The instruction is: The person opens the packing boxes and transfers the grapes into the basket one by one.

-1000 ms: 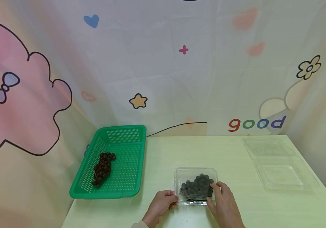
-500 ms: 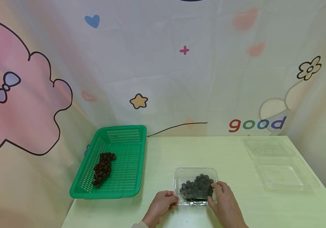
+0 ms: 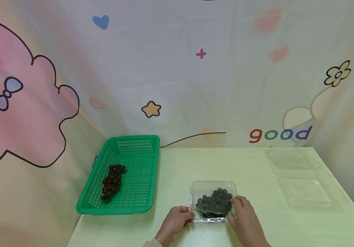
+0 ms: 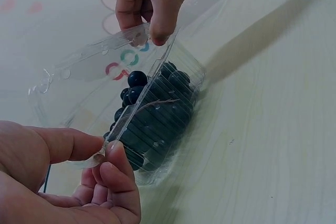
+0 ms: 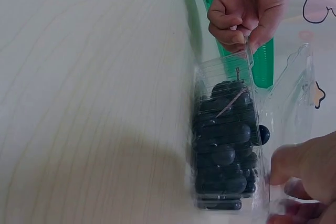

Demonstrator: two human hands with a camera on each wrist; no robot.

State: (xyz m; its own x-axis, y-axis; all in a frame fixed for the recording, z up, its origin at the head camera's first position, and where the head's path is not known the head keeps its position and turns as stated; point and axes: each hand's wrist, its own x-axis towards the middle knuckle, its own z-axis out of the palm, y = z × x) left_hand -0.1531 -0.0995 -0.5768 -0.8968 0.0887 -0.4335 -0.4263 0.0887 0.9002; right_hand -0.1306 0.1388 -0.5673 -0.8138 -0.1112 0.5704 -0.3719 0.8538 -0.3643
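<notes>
A clear plastic clamshell box [image 3: 197,189] stands on the table in front of me with a bunch of dark grapes [image 3: 215,202] inside. My left hand [image 3: 175,221] pinches the rim at its front left corner between thumb and fingers. At the front right, my right hand [image 3: 245,219] grips the rim; in the left wrist view its thumb and fingers [image 4: 158,34] close on the plastic. The lid [image 5: 295,85] slants away from the base in the right wrist view. A thin stem [image 4: 157,102] shows among the grapes through the ribbed wall.
To the left stands a green perforated basket [image 3: 143,171] holding a bunch of dark red grapes [image 3: 112,181]. Another clear clamshell box [image 3: 306,190] lies opened out at the right side of the table [image 3: 177,164]. A printed curtain [image 3: 177,75] hangs behind.
Both hands stay on the box of dark grapes. The right thumb has shifted slightly to the right along its front edge; the box stays in nearly the same place.
</notes>
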